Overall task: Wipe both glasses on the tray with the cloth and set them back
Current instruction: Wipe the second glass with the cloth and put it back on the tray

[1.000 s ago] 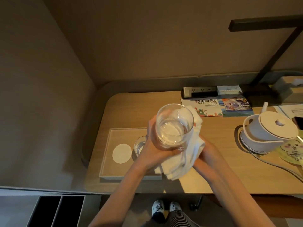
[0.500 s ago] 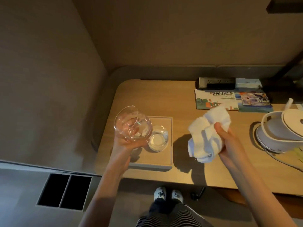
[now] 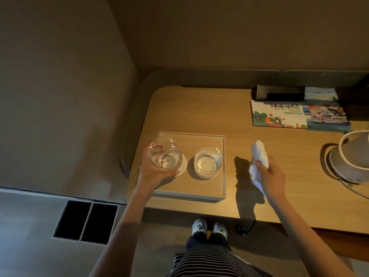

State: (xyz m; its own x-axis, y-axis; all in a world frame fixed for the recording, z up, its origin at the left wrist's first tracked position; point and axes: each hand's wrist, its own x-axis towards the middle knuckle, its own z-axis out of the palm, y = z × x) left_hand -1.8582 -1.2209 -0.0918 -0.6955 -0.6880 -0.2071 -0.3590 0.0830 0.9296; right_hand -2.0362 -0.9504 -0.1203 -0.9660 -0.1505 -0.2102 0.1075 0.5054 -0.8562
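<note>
1. The left hand (image 3: 152, 173) grips one glass (image 3: 164, 153) from below, fingers (image 3: 172, 173) curled round its base. It is low over the white coaster (image 3: 183, 163) on the tray's (image 3: 191, 193) 9 o'clock side, likely to land it there. I cannot tell whether it touches.
2. The second glass (image 3: 208, 162) stands upright on the tray's 3 o'clock half, near the first but apart.
3. The right hand (image 3: 274, 175) holds the bunched white cloth (image 3: 259, 154) off the tray at 3 o'clock, fingers (image 3: 259, 163) pinching it, probably to keep it clear of the landing.
4. The wooden surface (image 3: 289, 192) also carries brochures (image 3: 278, 114) and a power strip (image 3: 279, 92) at 1 o'clock, and a white kettle (image 3: 351, 156) at 3 o'clock. Beige walls enclose the corner, and a floor vent (image 3: 85, 222) lies at 7 o'clock.
</note>
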